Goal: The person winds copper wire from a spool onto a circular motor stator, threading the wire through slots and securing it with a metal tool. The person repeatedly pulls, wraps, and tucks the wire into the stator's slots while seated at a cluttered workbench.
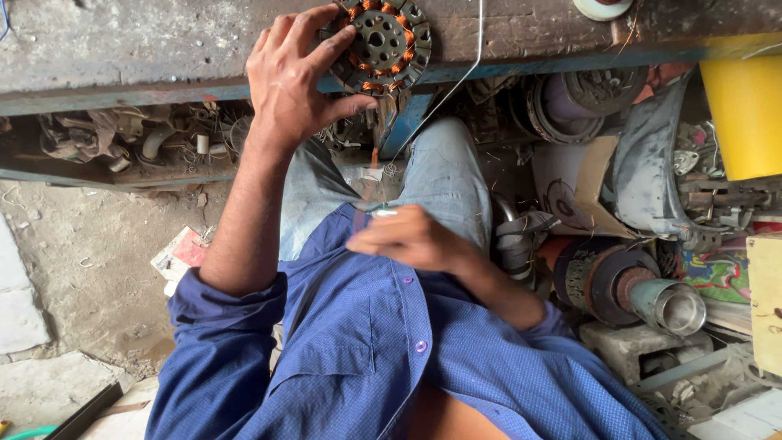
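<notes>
We see the left hand (pixel 287 77) up at the stator (pixel 379 45), a round steel core with copper windings that lies on the grey bench (pixel 122 41). The hand is spread wide: its fingers (pixel 289 33) arch over the stator's left rim and the thumb (pixel 346 106) reaches under its lower edge, so the hand touches the stator without closing round it.

The right hand (pixel 411 239) sits well below the stator, over the lap, above the blue shirt (pixel 366 342). Its fingers are drawn together as if pinching something small and pale at the tips; we cannot tell what, since the hand is blurred. A thin copper wire (pixel 375 159) runs down from the stator toward this hand.

A pale wire (pixel 476 49) hangs just right of the stator. Below the stator, the knees in jeans (pixel 444 175) point at the bench's edge. Far right of the stator stands a yellow roll (pixel 745 114), and lower right of it lies a motor rotor (pixel 627 285) with a metal tube.
</notes>
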